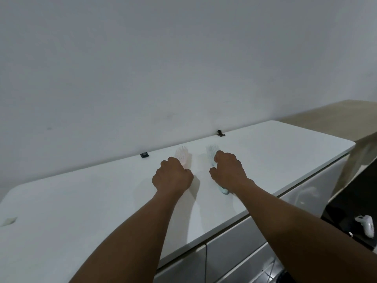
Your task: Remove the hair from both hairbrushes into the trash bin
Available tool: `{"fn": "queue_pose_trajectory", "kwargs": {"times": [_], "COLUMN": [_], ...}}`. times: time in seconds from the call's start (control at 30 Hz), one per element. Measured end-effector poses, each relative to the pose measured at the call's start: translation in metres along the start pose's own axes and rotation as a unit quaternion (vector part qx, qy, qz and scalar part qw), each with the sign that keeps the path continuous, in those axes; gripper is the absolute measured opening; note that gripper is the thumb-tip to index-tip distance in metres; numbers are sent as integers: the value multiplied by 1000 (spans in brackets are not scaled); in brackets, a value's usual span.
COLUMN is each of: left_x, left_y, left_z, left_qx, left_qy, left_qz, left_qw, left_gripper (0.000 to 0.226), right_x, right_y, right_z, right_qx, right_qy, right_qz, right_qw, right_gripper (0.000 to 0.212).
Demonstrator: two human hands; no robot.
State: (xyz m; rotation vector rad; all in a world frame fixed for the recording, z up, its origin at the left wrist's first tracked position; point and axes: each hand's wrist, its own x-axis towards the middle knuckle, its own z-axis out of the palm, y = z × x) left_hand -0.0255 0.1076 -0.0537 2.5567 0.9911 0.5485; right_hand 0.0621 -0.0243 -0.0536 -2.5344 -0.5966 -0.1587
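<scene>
Both arms reach forward over a white counter (102, 201) that stands against a pale wall. The left hand (173, 176) is curled into a fist around the handle of a pink hairbrush (184, 155), whose bristled head sticks out beyond the knuckles toward the counter's far edge. The right hand (228, 169) is closed around a pale blue hairbrush (211, 152); its bristled head shows past the fingers toward the far edge and the end of its handle pokes out by the wrist, toward the near edge. The two brushes lie side by side, near each other but apart, about midway along the counter and closer to the far edge. Whether either brush is lifted off the surface cannot be told. Hair in the bristles is too blurred to make out.

Along the far edge sit two small dark clips (144, 154), one left of the hands and one further right. A white controller (367, 224) lies on a dark surface off the counter's right end.
</scene>
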Motion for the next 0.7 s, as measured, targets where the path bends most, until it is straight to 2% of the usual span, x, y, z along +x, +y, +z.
{"fn": "queue_pose_trajectory", "kwargs": {"times": [0.3,0.57,0.7], "left_x": [6,-1,2], "left_y": [-48,-63,-55], "left_z": [-31,-28,-36], "left_qx": [-13,-12,-20], "left_qy": [15,-15,-2], "left_qz": [-82,-102,-102], "left_qw": [996,995,995], "left_gripper": [31,22,31], "right_x": [1,-9,-2], "right_y": [-60,-68,-68], "right_z": [32,50,37], "right_qx": [25,6,3], "right_qy": [-22,-50,-64], "right_qz": [-86,-100,-88], "right_qw": [996,994,994], "right_gripper": [28,31,43]}}
